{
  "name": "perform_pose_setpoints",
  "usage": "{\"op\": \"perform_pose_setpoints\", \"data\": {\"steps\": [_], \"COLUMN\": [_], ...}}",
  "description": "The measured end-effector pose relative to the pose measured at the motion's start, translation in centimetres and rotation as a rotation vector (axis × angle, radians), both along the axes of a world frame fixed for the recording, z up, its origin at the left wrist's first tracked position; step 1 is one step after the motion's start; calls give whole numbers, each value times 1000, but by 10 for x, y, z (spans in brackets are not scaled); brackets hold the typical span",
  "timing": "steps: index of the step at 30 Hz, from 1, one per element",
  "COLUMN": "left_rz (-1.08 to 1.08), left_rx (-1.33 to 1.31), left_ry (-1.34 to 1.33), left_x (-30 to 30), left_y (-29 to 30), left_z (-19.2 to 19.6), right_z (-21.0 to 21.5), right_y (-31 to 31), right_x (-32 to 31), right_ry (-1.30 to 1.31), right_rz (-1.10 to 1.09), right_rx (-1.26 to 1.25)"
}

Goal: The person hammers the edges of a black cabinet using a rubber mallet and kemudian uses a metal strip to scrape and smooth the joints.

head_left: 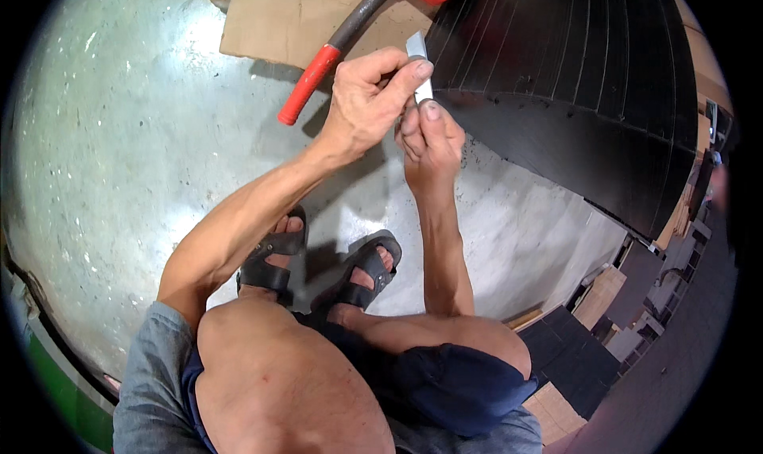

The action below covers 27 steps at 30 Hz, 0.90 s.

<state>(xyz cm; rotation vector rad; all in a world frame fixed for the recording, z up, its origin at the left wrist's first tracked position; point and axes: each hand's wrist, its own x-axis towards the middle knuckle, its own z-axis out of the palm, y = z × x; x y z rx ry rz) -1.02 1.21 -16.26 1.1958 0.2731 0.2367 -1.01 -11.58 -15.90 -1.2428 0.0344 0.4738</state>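
A small flat grey strip (419,57), like a thin metal piece, stands upright between both hands. My left hand (367,96) pinches its upper part with thumb and forefinger. My right hand (429,140) grips its lower end from below. The strip is held just in front of the edge of a large black ribbed panel (580,65) that lies on the concrete floor (119,160). I am squatting, and my feet in dark sandals (354,275) rest on the floor below the hands.
A tool with a black handle and red grip (318,65) lies across a sheet of cardboard (270,17) at the top. Stacks of dark and tan boards (604,327) lie at the lower right. A green edge (56,382) runs along the lower left.
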Motion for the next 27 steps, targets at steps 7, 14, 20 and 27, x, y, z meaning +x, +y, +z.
{"op": "perform_pose_setpoints", "data": {"steps": [7,14,20,27], "left_rz": [10,-3,-33,-215], "left_rx": [139,228,435,283], "left_ry": [151,68,176,197], "left_x": [-8,3,-1,13], "left_y": [-9,5,2,21], "left_z": [-40,-28,-37,-10], "right_z": [-49,-28,-45,-12], "right_y": [-10,3,3,26], "right_x": [-2,-3,-9,-14], "right_ry": [59,92,103,101], "right_rz": [4,-30,-63,-175], "right_rx": [-49,-92,-15,29]}}
